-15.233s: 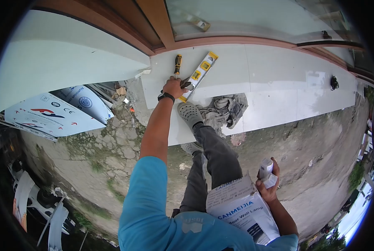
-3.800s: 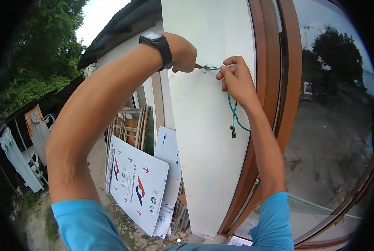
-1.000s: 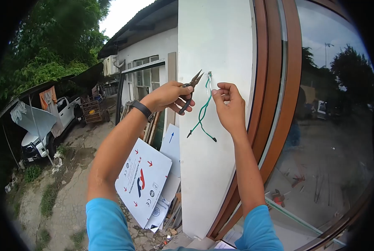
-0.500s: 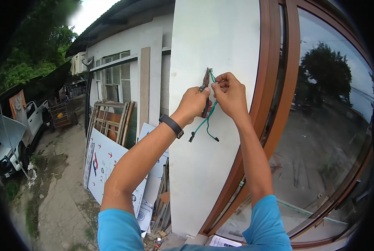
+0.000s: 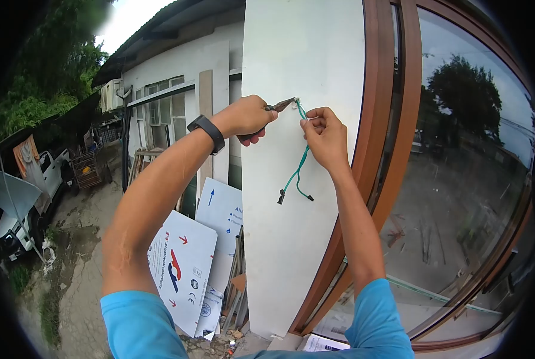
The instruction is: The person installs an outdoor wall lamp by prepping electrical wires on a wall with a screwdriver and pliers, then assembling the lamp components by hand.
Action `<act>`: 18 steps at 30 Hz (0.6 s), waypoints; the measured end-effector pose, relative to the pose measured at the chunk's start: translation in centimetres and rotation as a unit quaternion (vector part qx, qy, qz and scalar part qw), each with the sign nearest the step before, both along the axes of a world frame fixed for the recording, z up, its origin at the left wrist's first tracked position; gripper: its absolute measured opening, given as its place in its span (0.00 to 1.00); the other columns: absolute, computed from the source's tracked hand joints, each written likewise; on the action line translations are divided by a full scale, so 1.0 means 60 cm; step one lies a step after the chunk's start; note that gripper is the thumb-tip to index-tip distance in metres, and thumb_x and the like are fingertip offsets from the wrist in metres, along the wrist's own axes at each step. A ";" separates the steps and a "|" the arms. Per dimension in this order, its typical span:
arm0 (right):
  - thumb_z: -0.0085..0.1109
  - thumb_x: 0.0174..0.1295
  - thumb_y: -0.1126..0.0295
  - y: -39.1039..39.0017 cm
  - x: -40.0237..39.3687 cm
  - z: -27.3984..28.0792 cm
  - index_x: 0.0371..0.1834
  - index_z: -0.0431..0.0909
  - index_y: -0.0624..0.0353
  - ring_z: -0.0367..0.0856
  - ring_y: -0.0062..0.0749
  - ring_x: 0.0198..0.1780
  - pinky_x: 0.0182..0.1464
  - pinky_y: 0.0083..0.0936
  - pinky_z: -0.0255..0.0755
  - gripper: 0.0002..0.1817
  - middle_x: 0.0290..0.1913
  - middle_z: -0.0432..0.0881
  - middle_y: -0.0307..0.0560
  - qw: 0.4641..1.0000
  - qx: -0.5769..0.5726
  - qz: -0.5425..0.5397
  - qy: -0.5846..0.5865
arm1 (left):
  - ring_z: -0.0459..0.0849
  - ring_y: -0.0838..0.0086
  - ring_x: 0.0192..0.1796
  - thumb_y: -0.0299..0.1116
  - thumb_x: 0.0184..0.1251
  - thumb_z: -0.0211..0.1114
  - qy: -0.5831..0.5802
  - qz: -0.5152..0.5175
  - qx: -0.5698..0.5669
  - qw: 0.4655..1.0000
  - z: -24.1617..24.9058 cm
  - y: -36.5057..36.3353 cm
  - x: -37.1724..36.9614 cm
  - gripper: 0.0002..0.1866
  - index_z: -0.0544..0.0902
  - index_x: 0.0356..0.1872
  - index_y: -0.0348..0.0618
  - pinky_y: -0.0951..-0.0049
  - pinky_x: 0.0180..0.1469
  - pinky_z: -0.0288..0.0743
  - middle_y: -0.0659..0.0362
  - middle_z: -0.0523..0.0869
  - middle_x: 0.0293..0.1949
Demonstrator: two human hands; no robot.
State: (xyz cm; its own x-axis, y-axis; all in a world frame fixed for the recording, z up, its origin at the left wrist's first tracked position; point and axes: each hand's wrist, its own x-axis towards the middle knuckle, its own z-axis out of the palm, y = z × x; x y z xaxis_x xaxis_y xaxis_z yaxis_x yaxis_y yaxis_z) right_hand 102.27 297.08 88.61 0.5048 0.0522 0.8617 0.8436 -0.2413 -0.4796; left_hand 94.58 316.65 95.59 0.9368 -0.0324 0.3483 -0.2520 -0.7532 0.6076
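Observation:
My left hand (image 5: 251,118) is closed around the handles of a pair of pliers (image 5: 285,105). The jaws point right and reach a small hole (image 5: 295,103) in the white wall panel (image 5: 297,36), where green wires come out. My right hand (image 5: 325,134) pinches the green wires (image 5: 304,157) a little below the hole. Under that hand the wires hang down and split into two ends, each with a black tip (image 5: 281,196). Whether the jaws grip anything at the hole is too small to tell.
Right of the panel stands a brown-framed glass door (image 5: 459,179). Printed composite sheets (image 5: 184,269) lean at lower left beside metal strips (image 5: 239,287). Farther left are a wheeled cart (image 5: 87,169) and a white vehicle (image 5: 46,179) on a concrete path.
My left hand has swung left and up, turning the pliers from upright to nearly sideways with the jaws still at the hole. My right hand keeps its pinch on the wires.

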 end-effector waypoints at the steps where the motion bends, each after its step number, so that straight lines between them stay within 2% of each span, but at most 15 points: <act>1: 0.66 0.67 0.70 0.001 0.004 -0.005 0.49 0.81 0.66 0.89 0.33 0.34 0.39 0.30 0.82 0.12 0.34 0.88 0.51 1.000 0.002 -0.001 -0.005 | 0.86 0.75 0.27 0.43 0.83 0.56 -0.009 -0.010 -0.026 1.000 -0.020 0.000 -0.001 0.17 0.79 0.41 0.38 0.71 0.26 0.80 0.59 0.85 0.30; 3: 0.65 0.68 0.70 0.003 0.003 -0.006 0.49 0.81 0.67 0.89 0.34 0.34 0.39 0.31 0.82 0.12 0.35 0.89 0.52 1.000 0.007 -0.003 -0.011 | 0.89 0.74 0.34 0.45 0.84 0.56 -0.003 -0.046 -0.083 0.995 -0.052 0.009 0.001 0.17 0.78 0.43 0.40 0.68 0.32 0.83 0.59 0.87 0.34; 6: 0.64 0.69 0.71 0.000 -0.002 -0.006 0.50 0.82 0.67 0.90 0.35 0.34 0.39 0.32 0.82 0.11 0.35 0.89 0.52 1.000 -0.001 -0.014 -0.019 | 0.89 0.73 0.35 0.46 0.84 0.56 -0.025 -0.042 -0.065 0.997 -0.069 0.013 0.021 0.18 0.78 0.43 0.39 0.67 0.33 0.84 0.58 0.87 0.34; 7: 0.63 0.69 0.71 0.001 -0.001 -0.007 0.50 0.82 0.67 0.90 0.35 0.33 0.39 0.32 0.82 0.11 0.35 0.89 0.52 0.999 -0.010 -0.021 -0.025 | 0.89 0.73 0.35 0.45 0.84 0.56 -0.022 -0.050 -0.076 0.996 -0.068 0.013 0.027 0.18 0.78 0.43 0.38 0.68 0.32 0.83 0.58 0.87 0.34; 13: 0.63 0.68 0.73 0.011 0.005 0.000 0.47 0.85 0.69 0.89 0.40 0.30 0.38 0.33 0.81 0.11 0.31 0.89 0.56 0.994 -0.028 -0.067 -0.076 | 0.88 0.74 0.29 0.41 0.83 0.56 -0.033 -0.015 0.023 0.999 -0.045 0.003 0.025 0.17 0.80 0.39 0.36 0.69 0.25 0.81 0.57 0.87 0.31; 15: 0.63 0.66 0.73 0.013 0.005 0.004 0.44 0.86 0.70 0.89 0.41 0.29 0.37 0.33 0.81 0.10 0.31 0.90 0.58 0.994 -0.028 -0.071 -0.074 | 0.88 0.74 0.28 0.41 0.83 0.56 -0.025 0.004 0.046 0.999 -0.038 -0.009 0.023 0.18 0.80 0.38 0.35 0.69 0.24 0.82 0.57 0.86 0.29; 18: 0.63 0.66 0.73 0.018 0.009 -0.001 0.45 0.86 0.69 0.89 0.40 0.29 0.37 0.33 0.81 0.10 0.30 0.89 0.56 0.995 -0.017 -0.058 -0.075 | 0.87 0.74 0.28 0.40 0.83 0.56 -0.020 0.010 0.045 0.999 -0.033 -0.012 0.024 0.18 0.81 0.39 0.34 0.69 0.25 0.80 0.57 0.86 0.29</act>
State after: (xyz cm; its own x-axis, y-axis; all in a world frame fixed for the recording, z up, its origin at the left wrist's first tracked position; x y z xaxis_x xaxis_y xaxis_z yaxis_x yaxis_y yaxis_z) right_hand 102.78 298.16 88.52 0.3754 0.0304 0.9264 0.8702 -0.3557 -0.3410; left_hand 96.00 315.91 93.59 0.9232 -0.0460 0.3815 -0.2584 -0.8092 0.5277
